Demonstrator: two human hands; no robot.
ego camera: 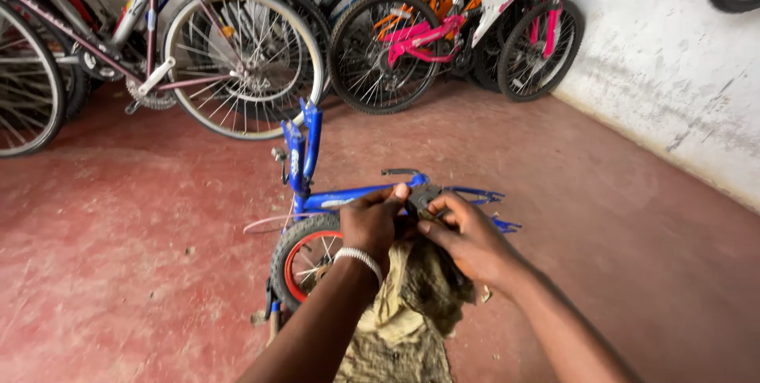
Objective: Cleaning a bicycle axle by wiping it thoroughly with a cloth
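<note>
A small dark part [422, 197] sits pinched between both hands, just above a dirty yellow rag [408, 312]. The left hand [374, 221] and right hand [467, 236] are curled tight on it. Right behind them lies a little blue bike [317, 193]. The part looks greasy, so it could slip and drop to the red floor [119, 272].

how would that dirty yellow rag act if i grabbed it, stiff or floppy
Probably floppy: the rag hangs in soft folds below the left hand and right hand. It looks thin and frayed, so likely light. Its stains suggest grease, so it may feel slick.
</note>
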